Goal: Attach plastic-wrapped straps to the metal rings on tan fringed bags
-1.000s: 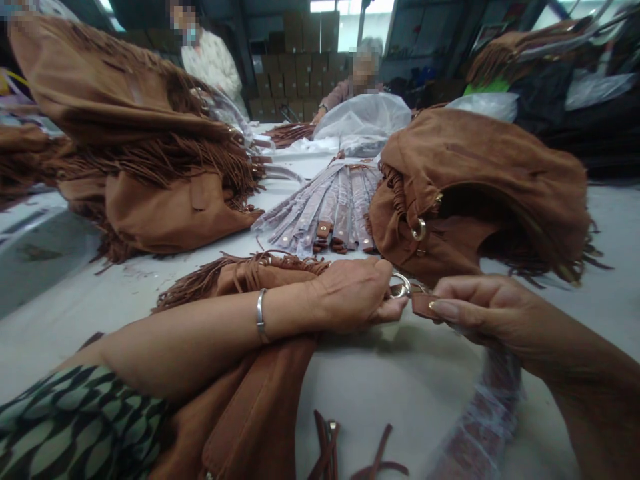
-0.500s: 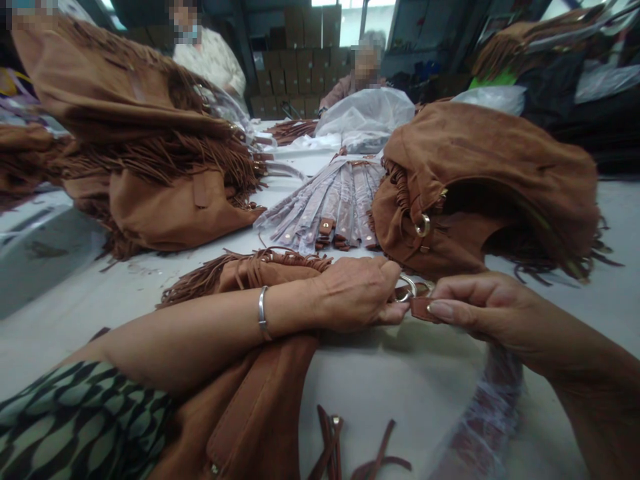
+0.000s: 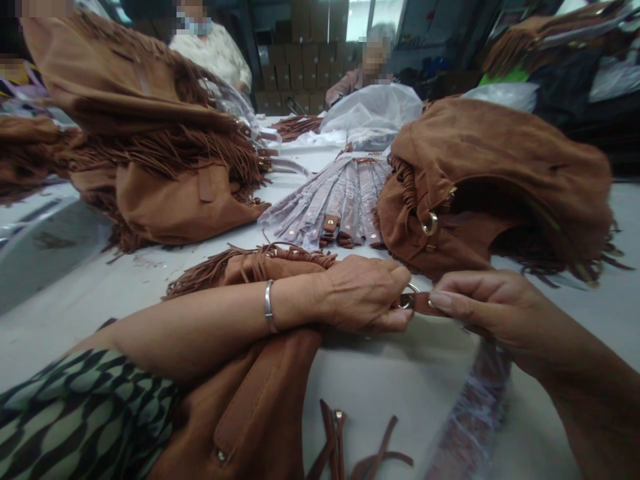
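Note:
My left hand is closed around a metal ring of a brown fringed bag, which lies under my left forearm. Between finger and thumb, my right hand pinches the brown leather end of a bag strap. That end reaches the ring at my left fingertips; whether it passes right through is partly hidden by the fingers. Below my right hand hangs the strap's length, wrapped in clear plastic. Loose brown leather strips lie on the table in front of me.
Plastic-wrapped straps are fanned out ahead. Brown fringed bags are piled at the left, and another bag stands at the right. Beyond the white table are two people and stacked cartons.
The strap end in my right hand has moved left, up to the ring, and now overlaps it. My left hand keeps its grip. The whole view has shifted slightly.

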A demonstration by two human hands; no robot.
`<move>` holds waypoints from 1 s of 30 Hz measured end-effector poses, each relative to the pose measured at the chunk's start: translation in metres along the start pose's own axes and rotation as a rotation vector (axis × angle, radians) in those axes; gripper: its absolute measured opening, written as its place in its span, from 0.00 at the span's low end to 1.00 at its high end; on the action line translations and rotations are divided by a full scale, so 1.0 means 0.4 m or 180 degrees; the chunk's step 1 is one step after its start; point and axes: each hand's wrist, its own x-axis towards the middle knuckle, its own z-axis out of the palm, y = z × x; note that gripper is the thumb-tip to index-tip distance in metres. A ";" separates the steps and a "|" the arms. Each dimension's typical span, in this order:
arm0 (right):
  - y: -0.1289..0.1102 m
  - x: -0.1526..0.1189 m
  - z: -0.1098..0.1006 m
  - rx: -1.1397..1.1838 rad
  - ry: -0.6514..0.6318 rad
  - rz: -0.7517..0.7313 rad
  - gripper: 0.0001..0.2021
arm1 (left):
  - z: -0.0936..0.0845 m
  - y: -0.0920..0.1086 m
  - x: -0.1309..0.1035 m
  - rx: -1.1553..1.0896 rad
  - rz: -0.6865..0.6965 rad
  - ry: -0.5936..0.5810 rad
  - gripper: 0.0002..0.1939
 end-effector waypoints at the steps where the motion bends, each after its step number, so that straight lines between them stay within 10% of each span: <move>1: -0.001 0.000 0.003 0.0079 0.0021 0.0069 0.22 | 0.000 -0.002 -0.001 -0.0034 0.0069 -0.0017 0.14; 12: 0.026 0.027 -0.009 0.0473 -0.0753 0.0371 0.18 | 0.003 -0.006 -0.001 -0.0208 0.0622 -0.0334 0.14; 30: 0.012 0.016 -0.007 0.0617 -0.0372 0.0256 0.22 | 0.003 -0.007 0.002 -0.0204 0.0362 -0.0129 0.15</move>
